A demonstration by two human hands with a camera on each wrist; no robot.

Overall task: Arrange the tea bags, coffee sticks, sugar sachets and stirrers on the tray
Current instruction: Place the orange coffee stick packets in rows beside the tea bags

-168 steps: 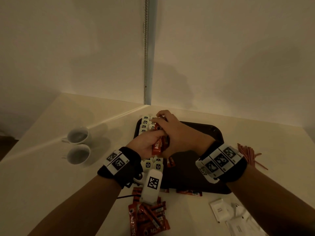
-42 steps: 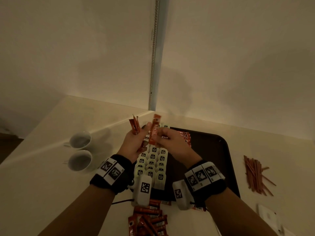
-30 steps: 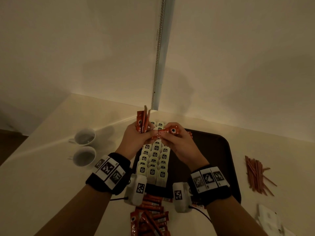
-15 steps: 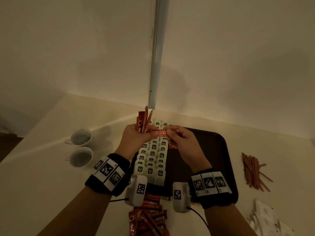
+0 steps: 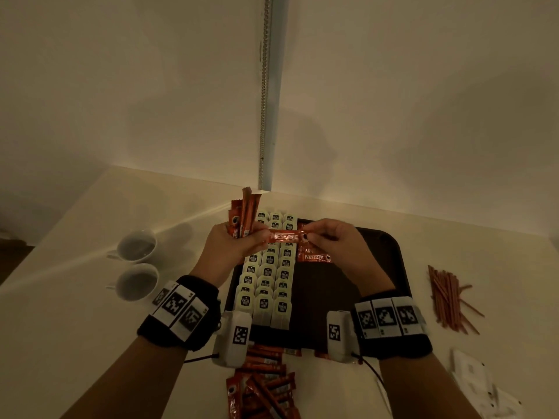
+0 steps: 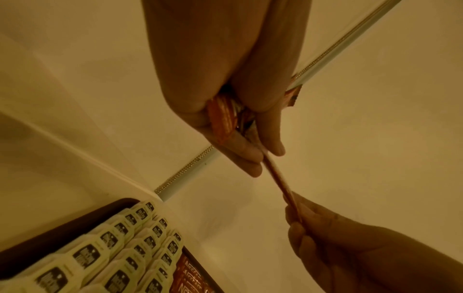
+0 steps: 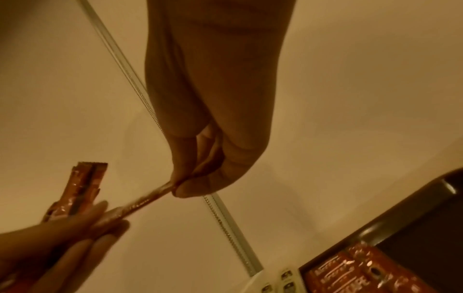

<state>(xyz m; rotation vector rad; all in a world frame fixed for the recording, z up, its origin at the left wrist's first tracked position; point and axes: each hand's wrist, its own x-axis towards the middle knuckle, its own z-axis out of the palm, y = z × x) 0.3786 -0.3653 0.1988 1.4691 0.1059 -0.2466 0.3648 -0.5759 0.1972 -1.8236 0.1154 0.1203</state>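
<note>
Above the dark tray [image 5: 381, 261], my left hand [image 5: 260, 241] grips an upright bundle of red coffee sticks [image 5: 242, 216]. Its fingertips also pinch one end of a single coffee stick [image 5: 286, 236] that lies level. My right hand [image 5: 309, 237] pinches the other end of that stick [image 7: 150, 196]. Rows of white tea bags [image 5: 266, 282] fill the tray's left side. A few coffee sticks [image 5: 314, 257] lie flat beside them at the far end. In the left wrist view the bundle [image 6: 223, 119] sits inside the curled fingers.
Two white cups [image 5: 137, 246] stand left of the tray. A loose pile of coffee sticks [image 5: 263, 385] lies at the near table edge. Red stirrers [image 5: 447, 297] lie right of the tray, white sugar sachets [image 5: 472, 376] at the near right. Walls meet just behind the tray.
Both hands have risen off the tray. My right hand has drawn one stick out of the left hand's bundle and turned it level, and both hands hold it now.
</note>
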